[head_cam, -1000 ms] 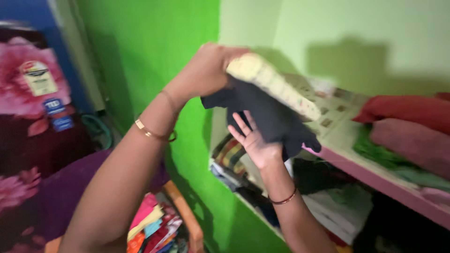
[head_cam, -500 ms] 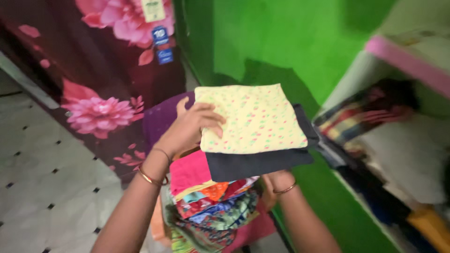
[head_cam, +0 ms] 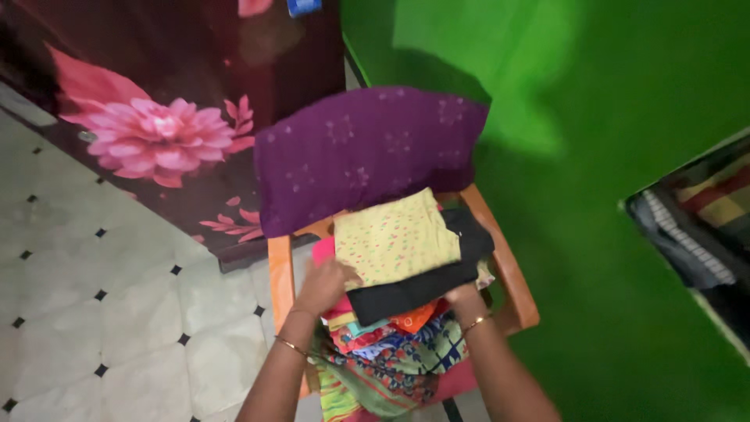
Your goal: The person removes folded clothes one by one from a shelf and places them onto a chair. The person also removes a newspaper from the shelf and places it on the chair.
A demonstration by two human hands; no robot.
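A folded yellow cloth with small coloured spots [head_cam: 397, 238] lies on a folded black cloth [head_cam: 426, 280], both resting on top of a pile of colourful folded clothes [head_cam: 391, 355] on an orange chair [head_cam: 280, 270]. My left hand [head_cam: 328, 283] grips the left edge of the yellow and black cloths. Beneath the front edge of the black cloth, my right hand [head_cam: 462, 297] shows only partly, its fingers hidden under the fabric. Each wrist wears a thin bangle.
A purple cloth [head_cam: 363, 152] hangs over the chair's back. A dark red cabinet with pink flowers [head_cam: 148, 133] stands behind at the left. Tiled floor [head_cam: 94, 312] lies left, a bright green wall [head_cam: 609, 195] right, and a shelf with folded clothes [head_cam: 699, 227] at far right.
Both hands have brought the yellow and black folded cloths down from the air onto the pile on the chair. The view has tilted further down, away from the shelf.
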